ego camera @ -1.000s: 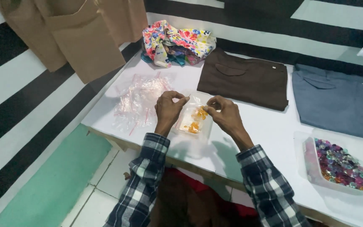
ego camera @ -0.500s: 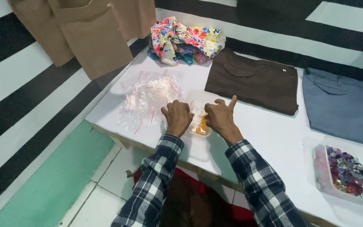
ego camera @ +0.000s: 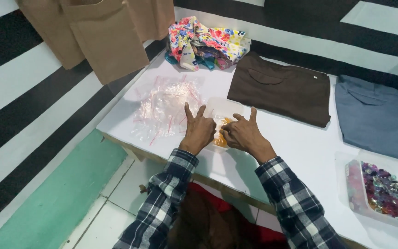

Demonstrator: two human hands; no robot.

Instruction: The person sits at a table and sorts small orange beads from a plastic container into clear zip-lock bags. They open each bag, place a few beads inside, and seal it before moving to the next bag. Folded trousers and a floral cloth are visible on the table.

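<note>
While both hands work at the near middle of the white bench (ego camera: 295, 143), the left hand (ego camera: 198, 130) and the right hand (ego camera: 242, 133) meet over a small clear plastic bag (ego camera: 221, 110) that lies flat on the bench top and holds something orange (ego camera: 222, 133) at its near end. The left hand's grip is partly closed: thumb and lower fingers are curled down onto the near edge of the bag, while two fingers stand straight up. The right hand's grip is likewise pinched at the bag's near edge, just beside the orange contents, with its thumb and one finger raised clear; whether the bag is actually clamped between the fingertips cannot be told, since the hands' backs hide the contact. Both forearms wear plaid sleeves (ego camera: 162, 207) of dark blue and white. Just to the left of the bag, touching or nearly touching it, lies a loose heap of empty clear zip bags (ego camera: 164, 108) with thin red seal strips. Beyond the hands, a folded dark brown garment (ego camera: 282, 90) lies flat; to its right is a folded grey-blue garment (ego camera: 378, 117), and at the far left corner a crumpled floral cloth (ego camera: 206, 44). At the right near edge stands a clear plastic tub (ego camera: 353, 193) of multicoloured glass-like beads (ego camera: 388, 193), well apart from the hands. Tan garments (ego camera: 102, 37) hang on the striped wall at left.
</note>
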